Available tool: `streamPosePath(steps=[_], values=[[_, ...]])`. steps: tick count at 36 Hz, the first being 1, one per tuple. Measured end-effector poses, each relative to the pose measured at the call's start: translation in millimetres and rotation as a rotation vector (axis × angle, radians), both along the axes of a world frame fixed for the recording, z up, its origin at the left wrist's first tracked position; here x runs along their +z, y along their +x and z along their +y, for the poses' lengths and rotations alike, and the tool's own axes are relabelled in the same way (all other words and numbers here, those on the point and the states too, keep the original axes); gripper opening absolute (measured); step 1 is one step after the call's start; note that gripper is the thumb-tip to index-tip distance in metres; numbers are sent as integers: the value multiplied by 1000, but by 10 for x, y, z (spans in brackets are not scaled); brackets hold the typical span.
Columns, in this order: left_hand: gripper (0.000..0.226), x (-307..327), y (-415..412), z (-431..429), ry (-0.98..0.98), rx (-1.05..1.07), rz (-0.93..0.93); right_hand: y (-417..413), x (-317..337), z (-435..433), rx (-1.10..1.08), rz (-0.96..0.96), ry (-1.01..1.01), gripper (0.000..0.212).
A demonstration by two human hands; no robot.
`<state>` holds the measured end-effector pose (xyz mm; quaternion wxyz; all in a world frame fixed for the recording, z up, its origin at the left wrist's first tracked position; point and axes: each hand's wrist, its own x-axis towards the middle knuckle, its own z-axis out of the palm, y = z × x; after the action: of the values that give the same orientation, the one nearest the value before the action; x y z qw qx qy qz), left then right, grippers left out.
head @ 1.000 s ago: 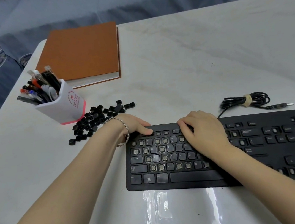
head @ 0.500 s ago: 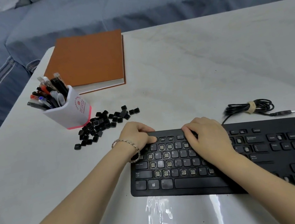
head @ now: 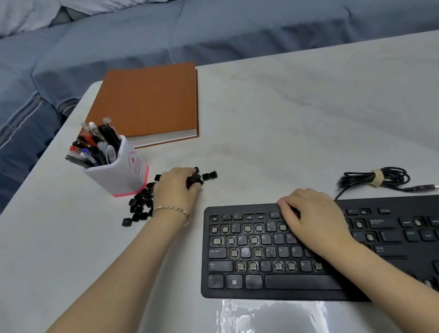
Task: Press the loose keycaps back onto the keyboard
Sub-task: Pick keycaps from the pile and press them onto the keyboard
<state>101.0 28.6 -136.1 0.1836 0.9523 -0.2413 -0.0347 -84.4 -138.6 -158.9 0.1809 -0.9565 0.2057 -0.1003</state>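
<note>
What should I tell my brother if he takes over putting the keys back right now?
Left hand is at the pile of loose keycaps beside the pen holder, fingers curled round a few.
Right hand rests on the keyboard, nothing seen in it.
Done: many keys sit in place.
Left: plenty of bare sockets across the letter rows and the right side; most of the pile is not yet fitted.

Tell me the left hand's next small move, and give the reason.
Probably lift the keycap that the left hand seems to pinch from the pile and carry it to an open socket at the left of the keyboard. Many sockets there are bare, and the right hand rests on the keyboard, seemingly steadying it.
</note>
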Motion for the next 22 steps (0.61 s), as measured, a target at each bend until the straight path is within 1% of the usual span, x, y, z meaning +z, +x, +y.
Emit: streamPosePath(steps=[3,5,7,9,12,13,14,15,16,17,18,20,21,22], values=[[33,-94,26,-58,66,-68,0,2,4,4,-5,8,1,31],[26,-130,24,-72,50,-83,-16,5,4,7,-10,4,2,30],[19,-133,12,-71,24,-75,18,5,4,7,-10,-2,2,29],[17,-136,-13,-55,49,-88,43,3,1,5,-8,-5,2,28],[21,-128,-91,9,199,-139,-68,-2,-2,4,-7,-14,7,27],[22,-115,-135,39,195,-146,-106,-4,-4,3,-7,-14,7,27],[21,-90,-186,65,118,-131,-111,-6,-7,2,-8,-14,6,27],[19,-43,-247,91,-24,-82,-70,-8,-10,1,-8,-12,5,27],[16,25,-318,109,-199,-10,19,-9,-12,1,-8,-9,4,27],[13,109,-390,119,-380,65,158,-9,-13,0,-8,-6,3,28],[11,202,-456,128,-567,133,339,-9,-15,0,-8,-2,1,28],[15,375,-599,148,-909,234,763,-7,-14,-1,-4,6,2,29],[17,444,-663,162,-1013,258,933,-7,-12,-1,-2,7,5,29],[18,501,-715,174,-1075,267,1046,-9,-10,-2,0,8,7,29]])
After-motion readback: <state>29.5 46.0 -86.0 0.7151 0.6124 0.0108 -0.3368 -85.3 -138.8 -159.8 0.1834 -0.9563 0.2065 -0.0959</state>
